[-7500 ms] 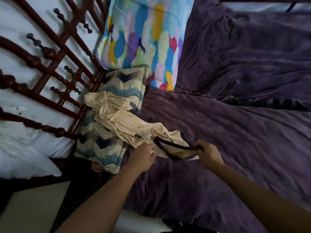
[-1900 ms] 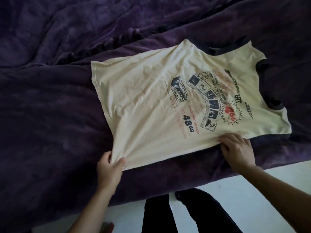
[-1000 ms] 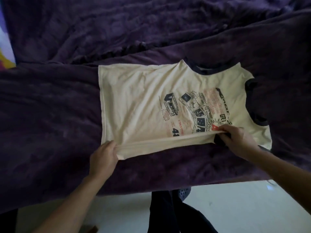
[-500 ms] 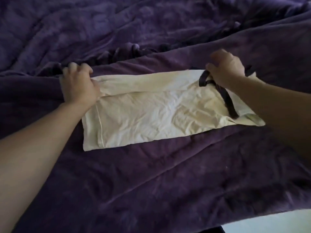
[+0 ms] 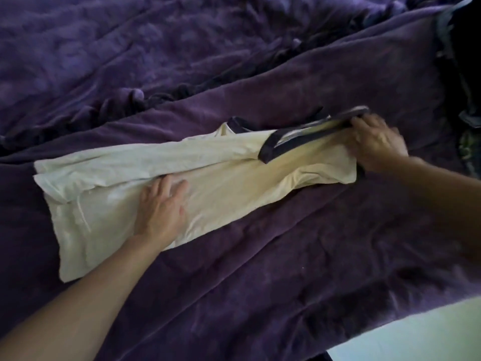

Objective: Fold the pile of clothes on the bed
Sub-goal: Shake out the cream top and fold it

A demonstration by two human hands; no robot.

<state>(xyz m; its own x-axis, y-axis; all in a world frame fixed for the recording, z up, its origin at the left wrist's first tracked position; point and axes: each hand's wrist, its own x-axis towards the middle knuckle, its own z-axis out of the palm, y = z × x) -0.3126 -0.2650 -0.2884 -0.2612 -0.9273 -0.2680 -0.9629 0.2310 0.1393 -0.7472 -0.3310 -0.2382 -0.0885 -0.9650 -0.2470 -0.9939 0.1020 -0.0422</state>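
Left hand (image 5: 161,207) flat on shirt (image 5: 234,183); right hand (image 5: 377,144) grips its end.

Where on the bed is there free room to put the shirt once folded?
Bare blanket lies between the shirt and the near bed edge, and also beyond the rumpled ridge behind it. The right side is crowded: the right hand holds the shirt's end beside dark clothes.

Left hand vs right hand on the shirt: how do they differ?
Pose: the left hand lies flat, palm down; the right hand is curled round fabric. Place: the left hand presses the middle of the cream T-shirt; the right hand grips its dark-trimmed neck end, slightly raised. Both touch the same folded shirt on the purple blanket.
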